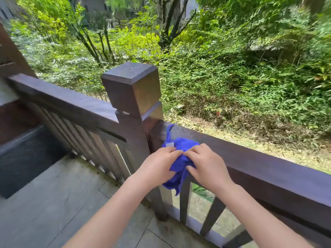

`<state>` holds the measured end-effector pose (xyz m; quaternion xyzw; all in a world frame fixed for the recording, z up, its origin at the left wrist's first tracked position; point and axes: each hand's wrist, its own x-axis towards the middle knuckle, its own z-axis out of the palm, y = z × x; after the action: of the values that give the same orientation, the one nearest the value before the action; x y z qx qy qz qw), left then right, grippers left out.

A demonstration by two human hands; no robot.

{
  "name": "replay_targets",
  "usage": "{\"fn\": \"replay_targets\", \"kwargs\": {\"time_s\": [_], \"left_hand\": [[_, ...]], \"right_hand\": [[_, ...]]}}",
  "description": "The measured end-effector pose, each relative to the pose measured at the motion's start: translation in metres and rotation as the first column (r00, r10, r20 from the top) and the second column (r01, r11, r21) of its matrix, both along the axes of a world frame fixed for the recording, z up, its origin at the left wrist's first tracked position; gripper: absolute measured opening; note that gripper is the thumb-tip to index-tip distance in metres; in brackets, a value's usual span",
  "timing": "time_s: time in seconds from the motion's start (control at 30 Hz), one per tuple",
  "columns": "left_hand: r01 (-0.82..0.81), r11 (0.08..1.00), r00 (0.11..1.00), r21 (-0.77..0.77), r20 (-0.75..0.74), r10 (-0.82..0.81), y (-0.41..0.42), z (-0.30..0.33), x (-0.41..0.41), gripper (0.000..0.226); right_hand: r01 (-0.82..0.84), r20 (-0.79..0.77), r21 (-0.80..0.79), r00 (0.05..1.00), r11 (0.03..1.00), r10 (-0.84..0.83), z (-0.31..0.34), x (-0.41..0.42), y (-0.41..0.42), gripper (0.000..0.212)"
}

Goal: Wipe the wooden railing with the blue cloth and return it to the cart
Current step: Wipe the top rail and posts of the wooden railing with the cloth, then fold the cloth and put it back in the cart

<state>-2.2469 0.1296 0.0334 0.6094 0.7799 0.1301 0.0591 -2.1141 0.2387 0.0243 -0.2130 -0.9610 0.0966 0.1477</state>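
At lower centre of the frame, railing corner: both hands meet on one cloth.
Cloth: crumpled bright blue fabric cloth (180, 158) with a pale label, bunched on the near edge of the top rail, one end hanging down past it, a thin loop lying up across the rail.
Railing: dark brown wooden railing (250, 158) with vertical slats, running from lower right to the square-capped wooden corner post (132, 90) at centre.
Left hand (157, 161): fingers curled, pinching the cloth's left side.
Right hand (207, 163): fingers curled, gripping the cloth's right side, fingertips touching the left hand's.
Floor: grey stone-tile floor (53, 203), lower left.
Background: green shrubs and trees (232, 51), upper frame.
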Motion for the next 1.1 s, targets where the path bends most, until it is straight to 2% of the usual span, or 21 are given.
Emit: {"fn": "replay_targets", "kwargs": {"time_s": [0.13, 0.27, 0.43, 0.6, 0.87, 1.1], "left_hand": [[-0.023, 0.996, 0.998, -0.086, 0.063, 0.028, -0.029, 0.002, -0.005, 0.053], [0.05, 0.991, 0.984, -0.123, 0.176, -0.028, -0.038, 0.016, -0.01, 0.051], [0.209, 0.961, 0.951, -0.18, 0.266, -0.157, -0.019, 0.039, -0.006, 0.05], [0.379, 0.891, 0.909, -0.249, 0.28, -0.309, 0.017, 0.057, 0.025, 0.054], [0.608, 0.765, 0.784, -0.214, 0.317, -0.534, 0.069, 0.09, 0.129, 0.057], [0.779, 0.613, 0.625, -0.132, 0.25, -0.74, 0.086, 0.115, 0.289, 0.054]], "right_hand": [[-0.072, 0.051, -0.111, 0.996, 0.991, 0.078, -0.001, 0.001, -0.017, 0.034], [-0.064, 0.061, -0.184, 0.995, 0.981, 0.077, 0.007, 0.003, -0.026, 0.032], [0.046, 0.045, -0.295, 0.998, 0.954, -0.034, 0.033, 0.028, -0.02, 0.027], [0.18, 0.083, -0.379, 0.984, 0.908, -0.16, 0.06, 0.078, -0.013, 0.024], [0.398, 0.025, -0.346, 0.909, 0.85, -0.415, 0.093, 0.201, -0.013, 0.022], [0.604, 0.015, -0.336, 0.771, 0.723, -0.637, 0.111, 0.359, -0.04, 0.02]]}}
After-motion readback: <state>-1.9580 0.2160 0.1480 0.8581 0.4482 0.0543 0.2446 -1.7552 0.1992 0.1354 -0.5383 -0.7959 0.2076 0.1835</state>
